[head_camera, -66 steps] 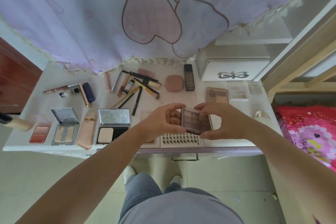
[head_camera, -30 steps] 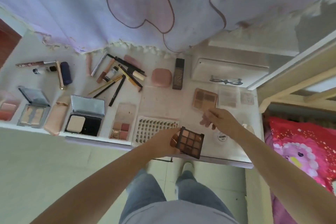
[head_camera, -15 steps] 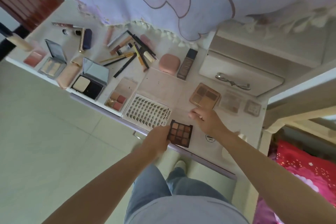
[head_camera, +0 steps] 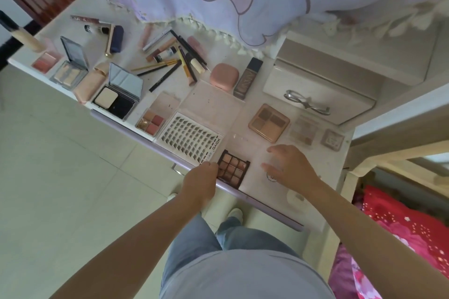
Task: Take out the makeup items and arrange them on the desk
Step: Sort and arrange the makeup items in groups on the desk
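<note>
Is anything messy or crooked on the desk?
Yes. The pencils and tubes near the curtain lie crisscrossed in a loose heap, while the palettes sit side by side. The left hand holds the dark nine-pan palette right at the desk's front edge.

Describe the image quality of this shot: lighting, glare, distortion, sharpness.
Head view: soft, even daylight with faint shadows; wide-angle lens bows the desk edge and stretches the arms; the open compact's mirror reflects pale glare; the lash tray print reads clearly, while the left hand on the dark eyeshadow palette looks slightly soft.
</note>
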Available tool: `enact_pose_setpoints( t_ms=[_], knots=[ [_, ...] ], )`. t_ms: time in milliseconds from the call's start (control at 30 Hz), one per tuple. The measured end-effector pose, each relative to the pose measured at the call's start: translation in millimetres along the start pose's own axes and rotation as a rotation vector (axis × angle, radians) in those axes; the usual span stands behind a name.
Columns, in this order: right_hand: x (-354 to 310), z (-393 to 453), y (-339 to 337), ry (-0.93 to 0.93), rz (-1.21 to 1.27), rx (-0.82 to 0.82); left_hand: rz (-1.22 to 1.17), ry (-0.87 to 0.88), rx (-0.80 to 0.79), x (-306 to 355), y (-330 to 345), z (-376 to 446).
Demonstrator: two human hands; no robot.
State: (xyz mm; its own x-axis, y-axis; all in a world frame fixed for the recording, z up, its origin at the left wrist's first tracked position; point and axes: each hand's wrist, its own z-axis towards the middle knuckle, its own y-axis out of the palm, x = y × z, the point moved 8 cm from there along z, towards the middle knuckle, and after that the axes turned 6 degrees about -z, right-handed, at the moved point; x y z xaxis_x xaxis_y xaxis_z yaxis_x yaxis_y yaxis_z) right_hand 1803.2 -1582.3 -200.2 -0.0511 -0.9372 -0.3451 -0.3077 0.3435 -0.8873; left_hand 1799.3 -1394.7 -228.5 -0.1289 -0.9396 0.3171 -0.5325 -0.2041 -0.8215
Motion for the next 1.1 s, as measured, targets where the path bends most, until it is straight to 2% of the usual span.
enact_pose_setpoints(
  t_ms=[133, 233, 300, 367, 467, 533, 633, 700, 767, 833, 933, 1100],
  knots=[
    [1.7, -18.6, 28.5, -0.022, -0.277, -0.125, 0.023, -0.006, 0.041, -1.5, -2.6, -4.3],
    [-2.6, -17.7, 32.2, -0.042, -0.254, -0.133, 0.0, 0.026, 0.09, 3.1, -6.8, -9.6],
    [-3.9, -15.7, 24.2, 0.012, -0.047, -0.089, -0.055, 0.059, 0.124, 7.7, -11.0, -14.0],
    [-1.2, -16.1, 9.6, 0.105, 0.268, -0.027, -0.161, 0.09, 0.15, 13.7, -16.4, -17.8],
    [-2.3, -22.9, -13.6, 0.128, 0.663, 0.034, -0.432, 0.127, 0.177, 24.0, -30.4, -19.5],
    [-7.8, -29.5, -29.4, 0.094, 0.818, 0.061, -0.648, 0.11, 0.134, 28.8, -36.9, -17.3],
    [-21.6, -36.8, -53.0, 0.001, 0.932, 0.152, -0.999, -0.003, -0.029, 35.3, -37.5, -15.5],
    [-31.8, -40.3, -60.8, -0.037, 0.919, 0.183, -1.241, -0.039, -0.17, 45.3, -35.6, -18.8],
    [-41.4, -43.1, -65.1, -0.062, 0.86, 0.215, -1.416, 0.012, -0.315, 60.3, -37.1, -26.0],
    [-52.0, -45.3, -68.7, -0.098, 0.8, 0.238, -1.522, 0.083, -0.392, 70.9, -40.9, -32.6],
    [-65.3, -48.8, -70.4, -0.155, 0.636, 0.264, -1.513, 0.132, -0.318, 71.5, -48.2, -34.2],
    [-71.0, -50.0, -63.7, -0.173, 0.519, 0.256, -1.228, 0.12, -0.178, 63.0, -49.2, -34.5]
  ],
)
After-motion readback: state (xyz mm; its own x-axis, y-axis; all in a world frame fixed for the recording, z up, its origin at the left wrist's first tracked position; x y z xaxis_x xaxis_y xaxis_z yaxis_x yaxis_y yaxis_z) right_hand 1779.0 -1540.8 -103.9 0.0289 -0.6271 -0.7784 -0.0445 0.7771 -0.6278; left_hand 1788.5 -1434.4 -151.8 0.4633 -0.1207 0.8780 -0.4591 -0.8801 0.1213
